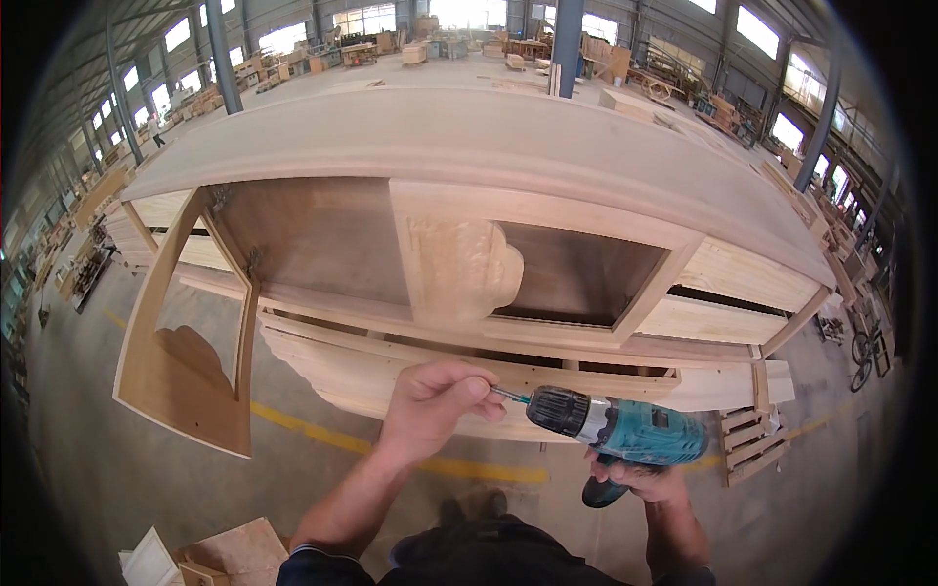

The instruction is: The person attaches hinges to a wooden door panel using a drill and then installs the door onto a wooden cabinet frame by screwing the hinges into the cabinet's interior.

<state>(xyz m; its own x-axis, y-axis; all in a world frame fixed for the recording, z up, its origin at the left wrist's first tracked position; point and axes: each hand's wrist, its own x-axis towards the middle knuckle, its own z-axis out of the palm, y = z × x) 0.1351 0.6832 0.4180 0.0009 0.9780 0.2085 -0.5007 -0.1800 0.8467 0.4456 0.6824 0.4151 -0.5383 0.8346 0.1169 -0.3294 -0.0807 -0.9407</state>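
My right hand [640, 479] grips a teal and black cordless drill [640, 430] by its handle, with the chuck pointing left. At the tip of its bit, the thumb and fingers of my left hand [438, 402] pinch something small, perhaps a screw; the fingers mostly cover it. Both hands are in front of a long unpainted wooden cabinet [547, 200]. Its left door [186, 381] hangs open toward me, with hinges at its inner edge. A carved wooden panel [454, 269] stands at the middle of the cabinet front, beside a dark opening.
Below the cabinet front lie long wooden boards [342, 376]. A slatted wooden pallet [752, 444] is at the right. Wooden pieces [239, 557] rest on the floor at lower left. Blue-grey columns [567, 49] stand beyond the cabinet, and a bicycle [862, 352] is far right.
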